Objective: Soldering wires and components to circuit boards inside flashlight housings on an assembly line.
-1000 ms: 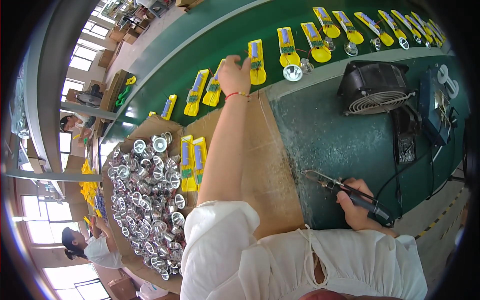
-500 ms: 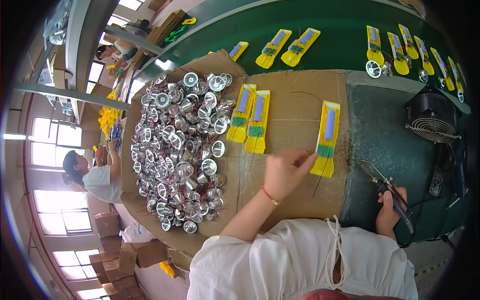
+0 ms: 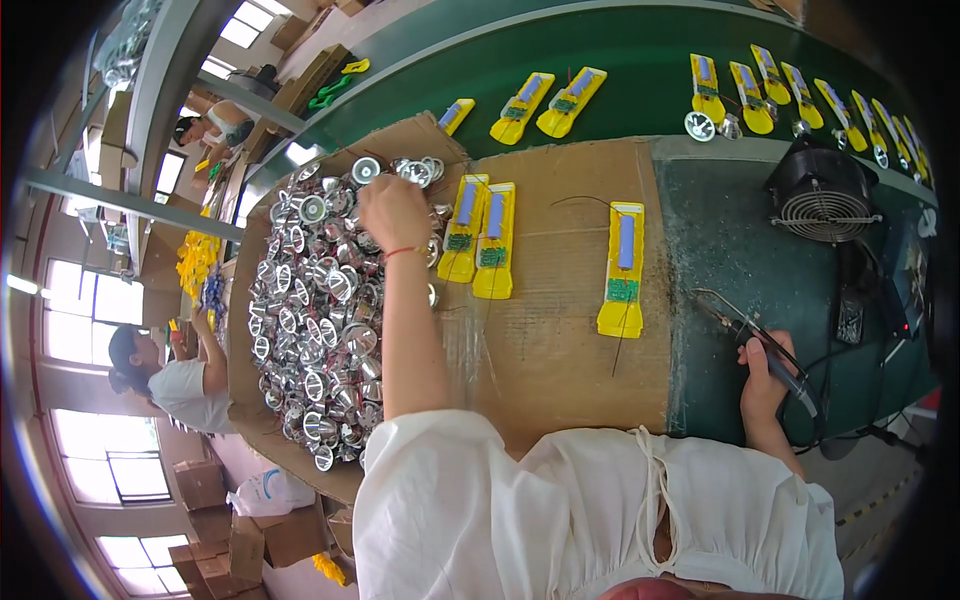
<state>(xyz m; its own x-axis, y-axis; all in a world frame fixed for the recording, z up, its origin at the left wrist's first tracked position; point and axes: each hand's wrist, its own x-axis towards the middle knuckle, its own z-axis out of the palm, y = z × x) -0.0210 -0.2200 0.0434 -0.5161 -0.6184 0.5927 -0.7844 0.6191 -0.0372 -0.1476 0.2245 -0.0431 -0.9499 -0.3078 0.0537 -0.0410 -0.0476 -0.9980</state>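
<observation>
My left hand [image 3: 395,213] reaches to the far part of a pile of silvery reflector cups [image 3: 325,300] with thin red wires. Its fingers are bent down and pressed together among the cups; what they pinch is hidden. My right hand [image 3: 763,385] grips a soldering iron [image 3: 785,376] with a thin metal rod alongside, its tip pointing to the far left. A yellow plastic housing [image 3: 620,322] with a purple battery cell, a green circuit board and loose dark wires lies between my hands. Two similar yellow housings [image 3: 493,287] lie side by side next to the pile.
A cardboard sheet [image 3: 560,370] covers the bench's left part. Beyond runs a green conveyor belt [image 3: 630,40] carrying several yellow housings [image 3: 750,100], some with reflectors. A black fan [image 3: 828,195] and cables stand at the right. A co-worker [image 3: 175,375] sits at the far left.
My left hand has left the single yellow housing and moved left and away, onto the reflector pile. My right hand still holds the soldering iron. The whole view has shifted slightly.
</observation>
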